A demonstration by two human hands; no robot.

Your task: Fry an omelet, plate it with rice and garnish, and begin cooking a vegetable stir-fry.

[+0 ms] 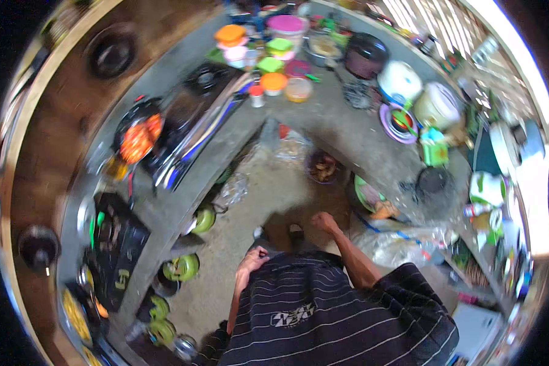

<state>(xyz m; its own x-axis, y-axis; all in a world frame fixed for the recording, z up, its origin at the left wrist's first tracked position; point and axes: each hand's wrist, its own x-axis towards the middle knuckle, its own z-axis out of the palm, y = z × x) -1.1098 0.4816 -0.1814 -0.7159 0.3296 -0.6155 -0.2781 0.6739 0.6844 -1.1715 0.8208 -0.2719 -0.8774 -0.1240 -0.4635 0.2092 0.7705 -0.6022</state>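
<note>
My left hand (255,259) hangs low beside the hem of the striped dark shirt (297,293). Its fingers are curled, and I cannot tell whether anything is in them. In front of the shirt, above the concrete floor (238,228), my right hand (325,223) is closed like a fist with nothing visible in it. Beyond it on the floor stands a bowl of brownish pieces (324,167). A green basin (366,194) is to its right. On the left counter, a black wok (139,132) filled with red food sits on a gas stove (178,110).
Concrete counters (320,110) run along the left, far and right sides. Lidded plastic tubs (273,82) crowd the far corner. A rice cooker (399,82) stands at the right. Green gas cylinders (181,267) line the floor under the left counter; plastic sheeting (393,247) lies to the right.
</note>
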